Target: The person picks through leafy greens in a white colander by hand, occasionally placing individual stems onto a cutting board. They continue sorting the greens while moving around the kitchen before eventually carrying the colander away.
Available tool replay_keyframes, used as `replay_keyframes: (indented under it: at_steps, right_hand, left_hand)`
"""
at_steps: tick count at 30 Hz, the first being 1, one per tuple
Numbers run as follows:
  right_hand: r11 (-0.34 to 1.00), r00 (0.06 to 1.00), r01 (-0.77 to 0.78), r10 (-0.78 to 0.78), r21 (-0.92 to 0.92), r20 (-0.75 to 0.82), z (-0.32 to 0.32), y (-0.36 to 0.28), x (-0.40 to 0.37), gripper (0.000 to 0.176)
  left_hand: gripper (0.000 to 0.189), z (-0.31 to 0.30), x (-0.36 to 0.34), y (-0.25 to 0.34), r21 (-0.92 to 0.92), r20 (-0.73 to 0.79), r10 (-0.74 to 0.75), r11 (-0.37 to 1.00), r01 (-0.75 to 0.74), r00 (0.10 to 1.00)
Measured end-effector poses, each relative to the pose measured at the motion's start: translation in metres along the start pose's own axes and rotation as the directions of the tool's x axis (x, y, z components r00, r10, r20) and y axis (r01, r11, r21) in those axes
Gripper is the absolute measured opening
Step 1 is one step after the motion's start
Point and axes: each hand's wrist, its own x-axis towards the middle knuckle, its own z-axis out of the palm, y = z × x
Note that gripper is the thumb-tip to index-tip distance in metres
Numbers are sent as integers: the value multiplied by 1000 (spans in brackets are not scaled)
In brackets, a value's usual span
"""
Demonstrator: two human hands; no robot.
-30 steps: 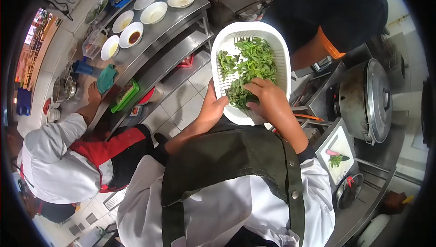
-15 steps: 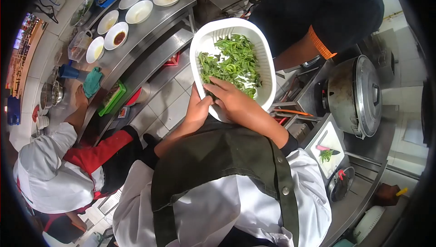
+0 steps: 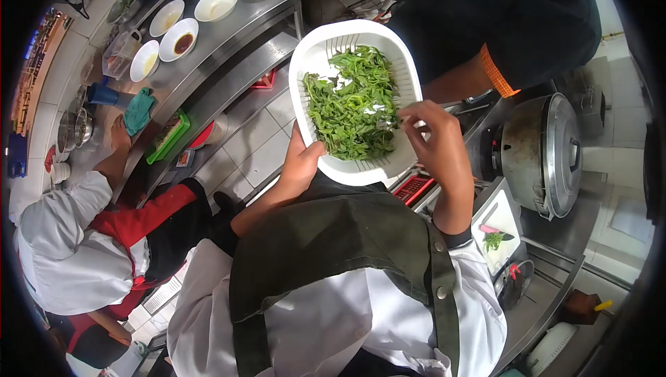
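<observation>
My left hand [image 3: 302,160] grips the near left rim of a white plastic colander [image 3: 298,79], thumb over the edge. Loose cut green leaves [image 3: 354,110] lie in it, with patches of white base showing between them. At the colander's right side is my right hand [image 3: 440,142], its fingers curled and drawn together in a pinch by the leaves. What sits between those fingertips, if anything, is too small to make out.
A person in a black shirt [image 3: 499,30] stands close ahead. Another in white [image 3: 76,245] works at the left counter, near several white bowls [image 3: 216,4]. On the right are a large lidded pot [image 3: 541,151] and a cutting board [image 3: 496,255] holding a knife and greens.
My right hand has moved from the colander's near rim over to its right side, and its fingers have curled. The leaves look more spread toward the near edge. My left hand keeps its hold.
</observation>
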Motion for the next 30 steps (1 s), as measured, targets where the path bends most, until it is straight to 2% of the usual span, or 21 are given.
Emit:
replay_keyframes:
  at_steps: [4, 6, 8, 11, 12, 13, 15, 16, 18, 19, 22, 25, 28, 30]
  right_hand:
    - [993, 990, 111, -114, -40, -83, 34, 1, 25, 15]
    - [970, 980, 161, -179, -185, -85, 57, 8, 38, 14]
    - [940, 976, 191, -213, -282, -49, 71, 19, 46, 11]
    - [985, 986, 134, -144, -107, -87, 58, 17, 46, 9]
    - [994, 990, 110, -109, 2, -94, 49, 13, 45, 7]
    - [983, 998, 3, 8, 184, -57, 42, 13, 45, 6]
    - [834, 974, -221, 216, 505, 70, 30, 14, 44, 5]
    - [706, 946, -322, 253, 630, 201, 23, 16, 45, 8]
    - [520, 922, -385, 246, 762, 298, 18, 18, 46, 7]
    - [415, 909, -415, 235, 810, 346, 18, 17, 46, 7]
    - [227, 886, -461, 169, 858, 431, 15, 14, 44, 8]
    - [149, 884, -462, 151, 874, 442, 16, 16, 40, 6]
    - [132, 887, -461, 105, 878, 450, 15, 17, 35, 5]
    - [639, 917, -378, 159, 670, 366, 12, 9, 29, 5]
  left_hand:
    - [61, 0, 1, 1, 9, 47, 71, 997, -71, 996]
    - [62, -1, 2, 1, -14, 69, 109, 994, -108, 992]
    - [63, -2, 0, 3, 12, 60, 77, 997, -78, 995]
    - [63, -2, -1, 3, 33, 31, 59, 998, -60, 998]
    - [64, -1, -1, 2, 36, 23, 55, 998, -56, 998]
    - [64, 0, 0, 1, 40, 21, 58, 997, -59, 998]
    - [64, 0, 1, 0, 50, 26, 66, 996, -67, 997]
    - [63, -1, 1, 1, 53, 24, 46, 998, -47, 999]
    - [63, -1, 1, 5, 60, 22, 4, 998, -5, 1000]
    - [62, -2, 3, 5, 50, 22, 26, 998, -27, 999]
    - [61, -4, 6, -2, 37, 28, 81, 996, -82, 996]
    - [60, -7, 10, -6, 47, 46, 107, 993, -109, 993]
    - [61, -9, 12, -6, 55, 57, 95, 994, -98, 994]
    - [61, -10, 14, -8, 51, 60, 110, 992, -113, 992]
